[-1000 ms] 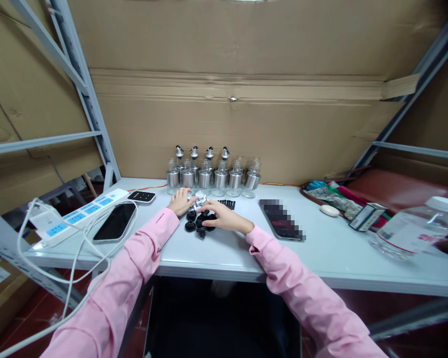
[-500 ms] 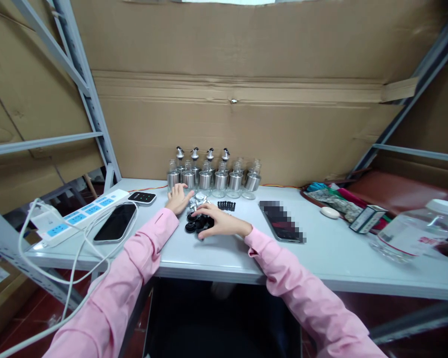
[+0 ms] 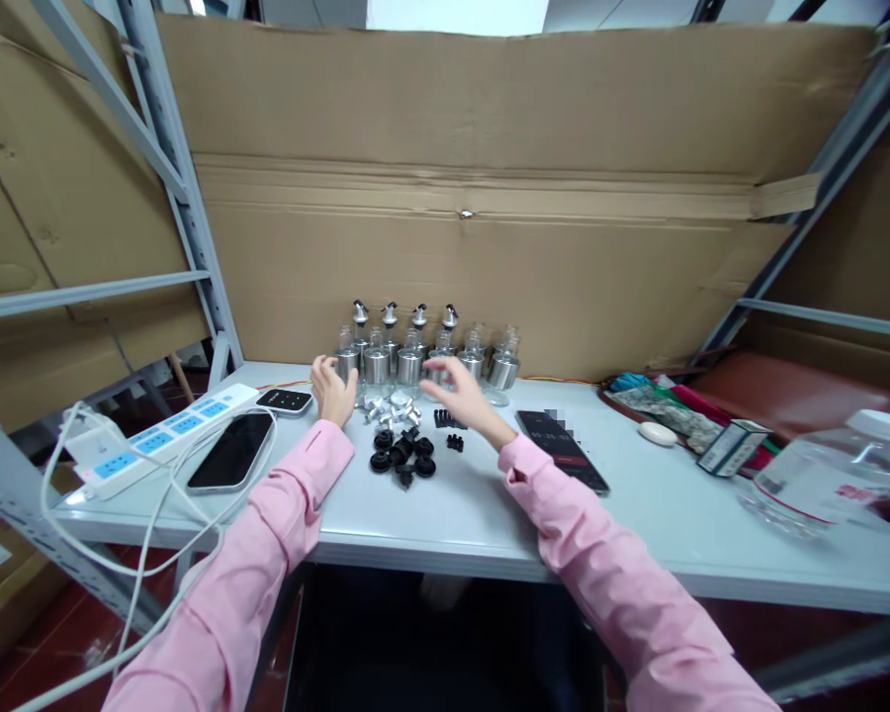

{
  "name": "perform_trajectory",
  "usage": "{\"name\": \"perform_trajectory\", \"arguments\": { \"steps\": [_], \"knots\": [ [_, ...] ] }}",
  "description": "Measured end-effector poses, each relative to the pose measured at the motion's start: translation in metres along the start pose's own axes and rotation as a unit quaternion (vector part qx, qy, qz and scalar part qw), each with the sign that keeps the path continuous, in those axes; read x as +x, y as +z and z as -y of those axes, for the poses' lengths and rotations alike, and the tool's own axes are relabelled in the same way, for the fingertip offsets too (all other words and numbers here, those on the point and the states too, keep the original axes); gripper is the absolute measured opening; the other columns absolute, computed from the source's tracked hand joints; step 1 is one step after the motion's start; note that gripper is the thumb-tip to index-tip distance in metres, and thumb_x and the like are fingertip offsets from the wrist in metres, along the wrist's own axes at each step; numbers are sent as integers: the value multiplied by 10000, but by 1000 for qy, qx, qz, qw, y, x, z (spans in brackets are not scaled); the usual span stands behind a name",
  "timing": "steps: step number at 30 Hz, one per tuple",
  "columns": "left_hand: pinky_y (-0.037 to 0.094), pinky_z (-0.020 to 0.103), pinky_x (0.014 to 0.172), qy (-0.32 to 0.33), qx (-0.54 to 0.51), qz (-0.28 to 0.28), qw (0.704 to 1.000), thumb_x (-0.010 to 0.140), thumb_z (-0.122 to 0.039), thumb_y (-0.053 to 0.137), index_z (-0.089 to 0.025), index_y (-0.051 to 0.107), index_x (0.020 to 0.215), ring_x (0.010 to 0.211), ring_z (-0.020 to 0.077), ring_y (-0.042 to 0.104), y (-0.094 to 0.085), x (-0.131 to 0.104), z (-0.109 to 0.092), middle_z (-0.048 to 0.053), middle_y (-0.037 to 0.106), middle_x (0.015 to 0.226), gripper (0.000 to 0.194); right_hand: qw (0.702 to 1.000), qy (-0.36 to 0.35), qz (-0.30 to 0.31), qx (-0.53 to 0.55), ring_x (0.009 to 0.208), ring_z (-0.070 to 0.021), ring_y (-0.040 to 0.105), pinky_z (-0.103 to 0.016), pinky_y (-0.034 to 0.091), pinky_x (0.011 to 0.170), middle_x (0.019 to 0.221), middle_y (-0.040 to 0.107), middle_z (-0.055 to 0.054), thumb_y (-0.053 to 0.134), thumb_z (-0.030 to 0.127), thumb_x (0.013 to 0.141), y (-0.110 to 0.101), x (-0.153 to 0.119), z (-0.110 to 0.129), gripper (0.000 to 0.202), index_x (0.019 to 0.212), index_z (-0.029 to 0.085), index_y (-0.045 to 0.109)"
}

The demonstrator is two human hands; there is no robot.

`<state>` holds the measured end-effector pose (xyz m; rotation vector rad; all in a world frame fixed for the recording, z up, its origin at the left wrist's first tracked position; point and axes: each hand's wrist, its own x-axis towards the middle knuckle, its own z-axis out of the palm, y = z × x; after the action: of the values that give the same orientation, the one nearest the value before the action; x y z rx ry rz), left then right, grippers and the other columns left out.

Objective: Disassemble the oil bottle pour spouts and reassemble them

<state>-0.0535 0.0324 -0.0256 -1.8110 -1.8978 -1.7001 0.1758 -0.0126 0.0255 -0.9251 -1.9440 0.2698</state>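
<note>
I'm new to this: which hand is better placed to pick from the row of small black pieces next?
Likely the right hand: open, close beside the small black pieces; the left hand is farther off, beyond the silver parts.

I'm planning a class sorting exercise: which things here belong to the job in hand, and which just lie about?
Likely the job:
metal-banded glass bottles
silver pieces
black round parts
small black pieces

Likely just lying about:
power strip
left phone
right phone
small box
plastic bottle
</note>
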Motion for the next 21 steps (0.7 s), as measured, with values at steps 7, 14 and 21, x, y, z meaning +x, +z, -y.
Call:
{"name": "perform_trajectory", "arguments": {
  "steps": [7,14,21],
  "knots": [
    [196,491,1092,-71,-47,65,994,820,-303,474,-98,192,1327,1350,306,196,8,2,11,233,239,1408,615,942,121,-133,-283,1048,-276,476,-420,348,873,1067,607,-139,479,252,813,-38,84,-42,261,1027,141,580],
    [259,482,1066,-13,-21,67,997,803,-308,493,-141,273,1299,1305,288,282,10,-5,3,183,316,1356,568,887,243,-31,-392,1080,-304,451,-459,289,870,1042,631,-161,536,433,789,-44,126,-51,384,960,110,653],
    [266,491,1046,9,-13,54,998,807,-303,483,-117,315,1267,1265,297,305,5,-8,-4,178,342,1309,524,874,287,-16,-391,1120,-312,423,-520,244,907,1089,615,-152,586,475,724,-30,135,-63,412,921,121,660]
  ]
}}
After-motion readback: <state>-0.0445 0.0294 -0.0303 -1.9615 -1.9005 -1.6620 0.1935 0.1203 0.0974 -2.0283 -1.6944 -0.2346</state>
